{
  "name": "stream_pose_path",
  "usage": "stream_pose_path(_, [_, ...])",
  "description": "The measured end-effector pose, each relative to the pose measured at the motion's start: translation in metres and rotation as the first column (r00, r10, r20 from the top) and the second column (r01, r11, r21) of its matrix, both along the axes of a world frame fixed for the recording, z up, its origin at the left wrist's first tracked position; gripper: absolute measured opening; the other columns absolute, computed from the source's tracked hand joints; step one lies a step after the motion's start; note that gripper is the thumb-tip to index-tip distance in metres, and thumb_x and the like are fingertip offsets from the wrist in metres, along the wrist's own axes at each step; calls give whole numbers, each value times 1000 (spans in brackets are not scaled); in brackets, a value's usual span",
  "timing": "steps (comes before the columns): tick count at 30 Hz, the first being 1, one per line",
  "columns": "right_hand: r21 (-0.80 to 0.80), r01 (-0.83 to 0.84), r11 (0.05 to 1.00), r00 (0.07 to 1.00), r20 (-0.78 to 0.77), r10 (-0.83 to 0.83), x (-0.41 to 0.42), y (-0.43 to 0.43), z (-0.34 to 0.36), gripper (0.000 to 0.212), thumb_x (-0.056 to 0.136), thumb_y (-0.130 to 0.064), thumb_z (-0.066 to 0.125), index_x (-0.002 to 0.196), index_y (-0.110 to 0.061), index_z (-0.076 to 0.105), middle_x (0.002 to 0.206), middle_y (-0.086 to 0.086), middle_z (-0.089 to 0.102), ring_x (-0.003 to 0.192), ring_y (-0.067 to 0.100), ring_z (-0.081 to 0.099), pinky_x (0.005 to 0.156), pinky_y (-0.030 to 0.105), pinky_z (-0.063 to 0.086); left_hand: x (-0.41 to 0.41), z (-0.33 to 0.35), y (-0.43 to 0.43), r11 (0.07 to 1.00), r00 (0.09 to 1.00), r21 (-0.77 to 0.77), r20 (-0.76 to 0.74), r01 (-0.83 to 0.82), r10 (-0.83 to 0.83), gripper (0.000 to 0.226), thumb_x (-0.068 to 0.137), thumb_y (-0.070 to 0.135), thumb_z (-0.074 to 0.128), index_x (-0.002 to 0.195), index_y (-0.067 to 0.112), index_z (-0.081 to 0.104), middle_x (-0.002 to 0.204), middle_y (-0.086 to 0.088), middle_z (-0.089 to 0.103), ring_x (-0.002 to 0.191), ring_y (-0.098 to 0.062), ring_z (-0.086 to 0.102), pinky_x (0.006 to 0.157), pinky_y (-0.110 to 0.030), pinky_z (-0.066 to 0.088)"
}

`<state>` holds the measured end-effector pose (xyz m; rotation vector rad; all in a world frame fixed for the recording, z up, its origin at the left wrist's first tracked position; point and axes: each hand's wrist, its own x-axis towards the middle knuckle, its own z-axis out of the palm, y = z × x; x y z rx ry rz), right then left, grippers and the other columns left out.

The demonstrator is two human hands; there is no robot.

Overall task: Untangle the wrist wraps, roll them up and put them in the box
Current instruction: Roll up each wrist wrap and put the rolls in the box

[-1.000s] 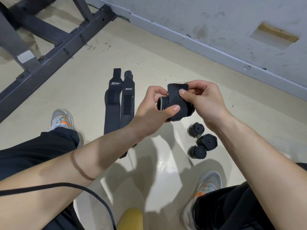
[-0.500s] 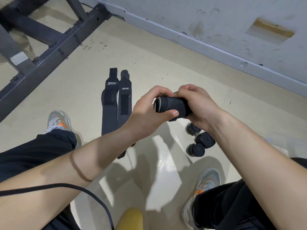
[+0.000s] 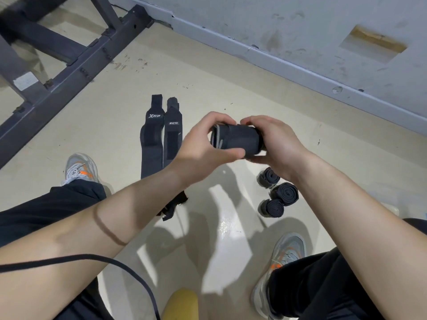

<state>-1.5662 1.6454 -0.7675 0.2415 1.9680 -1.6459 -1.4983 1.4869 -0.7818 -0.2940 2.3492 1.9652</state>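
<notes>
The loose tail that stood up from the roll a second ago is now wrapped down, and the roll lies sideways between both hands. On the floor (image 3: 111, 116), two flat wraps (image 3: 151, 146) lie side by side, not yet rolled. The left hand (image 3: 203, 145) and right hand (image 3: 276, 144) clasp the rolled wrap (image 3: 238, 140) above the floor, fingers (image 3: 250, 121) curled over its top and thumbs beneath. It looks light, soft and springy, so it is likely to uncoil. It is best gripped round its girth, over the tail end. Three finished rolls (image 3: 285, 194) sit clustered near the right wrist. I can make out no box.
</notes>
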Motion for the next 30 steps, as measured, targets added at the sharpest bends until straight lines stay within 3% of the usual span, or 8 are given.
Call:
stream_pose_path(3, [168,-55,984,918,-380,116,-1,1,-3,19,101,-21,54,107,-28,70,112,-10,67,92,4,61,80,23,47,-7,5,-8,942,983,313,172,-121,69,48,81,-2,83,118,19,60,116,-13,68,91,-24,72,79,-35,63])
stream_pose_path(7, [280,-114,953,749,-607,267,7,2,-6,23,93,-16,62,102,-37,66,112,-13,59,101,3,56,82,14,42,-13,7,-12,829,933,486,342,-276,111,45,89,4,76,129,14,58,131,-15,67,103,-28,75,80,-32,62])
stream_pose_path(9, [373,-157,914,675,-635,375,9,2,-9,26,90,-18,67,110,-36,67,113,-13,55,106,6,54,86,11,37,-15,8,-14,773,913,549,398,-319,94,37,97,15,69,132,7,60,133,-20,66,103,-31,75,80,-34,63])
stream_pose_path(13, [450,-194,872,656,-601,457,6,2,-13,34,90,-30,71,123,-36,67,117,-7,52,113,15,52,95,20,39,-15,5,-16,754,891,553,444,-354,93,31,104,28,58,128,8,61,132,-18,65,91,-34,77,72,-36,64])
stream_pose_path(21, [489,-206,847,639,-589,495,5,2,-9,17,87,-23,74,94,-33,62,106,-9,54,105,17,50,88,26,39,-12,2,-12,841,898,455,432,-294,80,35,103,30,62,129,6,63,113,-13,73,103,-36,75,72,-36,65])
stream_pose_path(25, [518,-213,828,611,-591,527,7,2,-8,14,91,-21,72,89,-31,61,102,-8,53,103,18,48,87,26,37,-10,-3,-9,865,897,423,436,-270,67,39,99,35,67,126,7,68,117,-15,74,105,-33,75,76,-37,65])
stream_pose_path(28, [491,-249,835,558,-632,538,8,3,-6,6,92,-18,69,90,-21,65,103,-5,57,102,20,50,86,25,39,-13,-6,-12,837,881,438,462,-329,105,33,101,28,66,124,4,67,122,-20,72,104,-34,75,75,-37,65])
stream_pose_path(30, [433,-325,841,538,-646,541,9,3,-5,4,92,-15,67,92,-18,65,103,-4,64,102,16,57,87,25,44,-17,-5,-18,755,840,477,513,-451,178,24,102,24,64,113,4,69,116,-19,74,99,-32,76,79,-40,65])
